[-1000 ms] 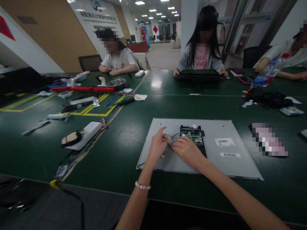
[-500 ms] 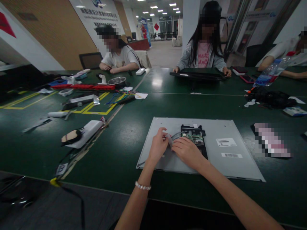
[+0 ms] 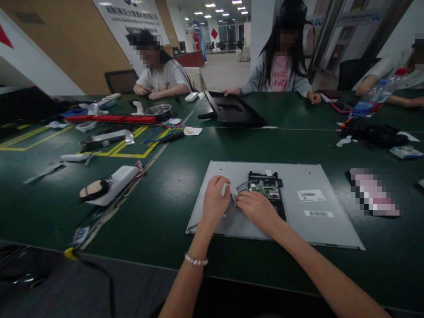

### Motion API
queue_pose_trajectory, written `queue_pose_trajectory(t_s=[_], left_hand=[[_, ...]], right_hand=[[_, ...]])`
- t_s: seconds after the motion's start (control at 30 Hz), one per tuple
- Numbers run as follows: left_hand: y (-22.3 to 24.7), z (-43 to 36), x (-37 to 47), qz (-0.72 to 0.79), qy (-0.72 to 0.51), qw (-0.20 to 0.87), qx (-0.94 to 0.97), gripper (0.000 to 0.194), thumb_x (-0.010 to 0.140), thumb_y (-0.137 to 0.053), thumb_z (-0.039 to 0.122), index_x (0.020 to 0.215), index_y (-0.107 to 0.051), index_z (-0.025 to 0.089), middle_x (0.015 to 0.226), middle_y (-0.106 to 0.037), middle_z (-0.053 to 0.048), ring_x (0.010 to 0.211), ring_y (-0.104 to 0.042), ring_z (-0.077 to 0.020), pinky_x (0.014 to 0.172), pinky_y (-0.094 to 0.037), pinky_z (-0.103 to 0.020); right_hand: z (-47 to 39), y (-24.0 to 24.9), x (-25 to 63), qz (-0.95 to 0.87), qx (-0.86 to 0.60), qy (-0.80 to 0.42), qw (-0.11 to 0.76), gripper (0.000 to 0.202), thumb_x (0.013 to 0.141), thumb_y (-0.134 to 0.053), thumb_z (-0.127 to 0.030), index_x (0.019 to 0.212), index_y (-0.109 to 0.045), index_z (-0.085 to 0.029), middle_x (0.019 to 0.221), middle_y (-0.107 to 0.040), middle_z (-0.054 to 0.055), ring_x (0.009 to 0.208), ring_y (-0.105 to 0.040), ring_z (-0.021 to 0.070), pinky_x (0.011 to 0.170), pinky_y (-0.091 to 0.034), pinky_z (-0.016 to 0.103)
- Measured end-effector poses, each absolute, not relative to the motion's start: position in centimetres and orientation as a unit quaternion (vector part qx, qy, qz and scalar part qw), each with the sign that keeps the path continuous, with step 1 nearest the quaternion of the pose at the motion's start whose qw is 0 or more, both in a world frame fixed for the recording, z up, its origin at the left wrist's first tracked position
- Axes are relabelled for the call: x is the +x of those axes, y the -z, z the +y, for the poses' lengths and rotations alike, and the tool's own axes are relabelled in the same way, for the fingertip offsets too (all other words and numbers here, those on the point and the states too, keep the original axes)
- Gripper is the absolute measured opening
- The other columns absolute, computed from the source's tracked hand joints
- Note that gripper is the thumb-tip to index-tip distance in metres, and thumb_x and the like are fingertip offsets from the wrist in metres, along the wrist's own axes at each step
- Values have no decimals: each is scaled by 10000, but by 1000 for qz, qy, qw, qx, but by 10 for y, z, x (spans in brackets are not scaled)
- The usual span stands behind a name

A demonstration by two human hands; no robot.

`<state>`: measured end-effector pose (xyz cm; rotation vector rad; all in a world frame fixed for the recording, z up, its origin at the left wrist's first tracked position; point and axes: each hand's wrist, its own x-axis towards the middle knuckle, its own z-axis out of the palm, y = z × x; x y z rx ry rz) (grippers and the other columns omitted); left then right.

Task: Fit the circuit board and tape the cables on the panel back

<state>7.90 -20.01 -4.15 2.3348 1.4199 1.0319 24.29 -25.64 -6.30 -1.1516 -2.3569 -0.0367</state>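
A flat grey metal panel (image 3: pixel 318 225) lies on the green table, with two white labels on its right half. On its middle sits a black frame with a green circuit board (image 3: pixel 265 190), and grey cables (image 3: pixel 243 186) run from it to the left. My right hand (image 3: pixel 258 210) pinches a pale strip of tape (image 3: pixel 233 192) left of the board. Curled beside the strip, my left hand (image 3: pixel 214 201) has its thumb and fingers apart, and nothing shows between them.
A white device (image 3: pixel 121 181) lies left of the panel, a phone (image 3: pixel 376 194) right of it. Across the table a person's hand touches a tilted black monitor part (image 3: pixel 235 108). Cables, a red strip (image 3: pixel 109 119), a metal bowl (image 3: pixel 159 110) and a bottle (image 3: pixel 374 95) stand farther back.
My left hand's fingers have moved slightly away from the strip. Across the table, the black monitor part has swung to the left and one of the person's hands has left it.
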Motion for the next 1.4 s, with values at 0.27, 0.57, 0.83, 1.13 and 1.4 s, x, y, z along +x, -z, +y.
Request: queue_pose_trajectory(t_s=[0.27,0.57,0.83,1.13,1.4], left_hand=[[51,-200,82,471,-237,123,841,168,833,-532,79,922,-638,176,971,-625,-64,957,-569,-216,907,-461,-374],[57,-199,77,456,-223,153,848,274,832,-539,108,1063,-661,189,1058,-616,-76,994,-581,-214,925,-473,-379],[60,-194,71,446,-226,181,847,344,824,-581,153,1147,-662,238,1100,-608,-66,1022,-600,-205,942,-486,-368],[55,-198,74,472,-178,132,853,361,851,-583,182,1201,-654,228,1291,-592,-87,1115,-571,-248,984,-457,-423],[62,-222,81,508,-140,9,850,422,944,-446,233,1349,-542,304,1499,-429,-63,1397,-333,-320,1096,-289,-558]], right_hand=[[-256,67,241,-867,-432,9,249,187,896,-564,-77,996,-704,-150,1060,-733,67,1090,-621,208,1019,-453,376],[-269,63,235,-866,-442,3,234,240,898,-542,-166,1078,-683,-94,1117,-716,130,1189,-584,236,1163,-290,429],[-290,53,224,-865,-471,-19,171,648,866,-580,-466,1279,-553,33,1346,-560,258,1311,-479,315,1183,-247,431],[-310,53,203,-821,-550,-44,151,842,815,-599,-614,1335,-507,42,1407,-469,300,1357,-414,356,1179,-224,489],[-321,49,203,-803,-561,-82,184,824,832,-579,-610,1407,-450,-35,1466,-410,252,1367,-395,361,1160,-84,644]])
